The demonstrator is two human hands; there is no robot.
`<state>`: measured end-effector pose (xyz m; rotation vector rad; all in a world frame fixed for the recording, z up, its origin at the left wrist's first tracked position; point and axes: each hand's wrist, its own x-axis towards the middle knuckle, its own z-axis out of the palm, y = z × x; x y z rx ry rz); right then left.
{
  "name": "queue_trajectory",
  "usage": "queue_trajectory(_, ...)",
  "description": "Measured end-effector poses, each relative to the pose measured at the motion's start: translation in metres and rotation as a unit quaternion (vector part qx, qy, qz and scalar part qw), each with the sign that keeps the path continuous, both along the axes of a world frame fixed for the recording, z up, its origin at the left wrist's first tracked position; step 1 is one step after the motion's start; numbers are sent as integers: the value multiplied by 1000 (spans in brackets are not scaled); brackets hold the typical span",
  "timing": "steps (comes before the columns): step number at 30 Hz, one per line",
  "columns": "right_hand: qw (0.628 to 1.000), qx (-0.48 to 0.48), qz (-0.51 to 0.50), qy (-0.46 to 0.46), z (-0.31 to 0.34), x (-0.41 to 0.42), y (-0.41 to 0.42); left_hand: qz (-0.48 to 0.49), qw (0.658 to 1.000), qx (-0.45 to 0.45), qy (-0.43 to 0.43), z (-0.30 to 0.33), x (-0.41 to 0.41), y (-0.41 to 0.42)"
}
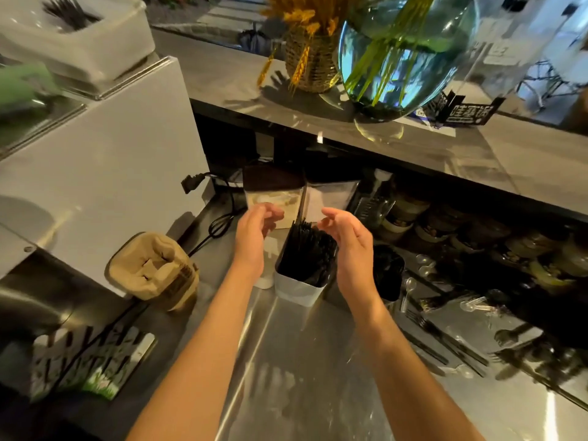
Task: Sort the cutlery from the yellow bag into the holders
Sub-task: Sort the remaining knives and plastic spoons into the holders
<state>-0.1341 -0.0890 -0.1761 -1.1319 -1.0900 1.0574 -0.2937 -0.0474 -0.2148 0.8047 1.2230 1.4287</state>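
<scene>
1. We are holding our left hand (254,232) and right hand (348,240) apart on either side of the white square plastic holder (297,289), which is packed with black plastic cutlery (307,249). Both hands are loosely curved with nothing in them.
2. The holder is standing upright on the steel counter (286,361), between our two wrists and just below our fingertips. The handles are fanning up into the gap between our palms.
3. To the outside of our right hand, a second dark holder (388,270) is sitting close by, and beyond it loose clear plastic spoons (410,286) and black forks (423,324) are lying scattered on the counter. We are judging these to be pieces not yet sorted.
4. We are not seeing any yellow bag here, so we cannot tell where it is.
5. What could go wrong: the white holder looks full and top-heavy, so closing our palms unevenly could tip it toward the left hand, where a pale cup-like thing (265,275) is standing just beside it.
6. Squeezing the splayed handles could flick pieces out.
7. Reaching outward with the right hand could knock the dark holder over.
</scene>
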Motion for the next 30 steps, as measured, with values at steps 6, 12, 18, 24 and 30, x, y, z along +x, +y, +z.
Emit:
queue_trajectory(6, 978, 8, -184, -97, 11, 37, -21, -167, 984, 59, -10, 36, 54, -23)
queue_trajectory(12, 952, -94, -93, -277, -27, 86, -27, -224, 974, 28, -21, 35, 102, -50)
queue_trajectory(18, 850, -110, 10, -515, -57, 99, -33, -228, 973, 23, 18, 19, 125, -63)
queue_trajectory(24, 937, -113, 45, -328, -45, 113, -43, -188, 981, 8, 57, 12, 139, -66)
queue_trajectory(30, 988, -97, -102, -62, -26, 129, -73, -265, 929, 20, 257, 14, 171, -58)
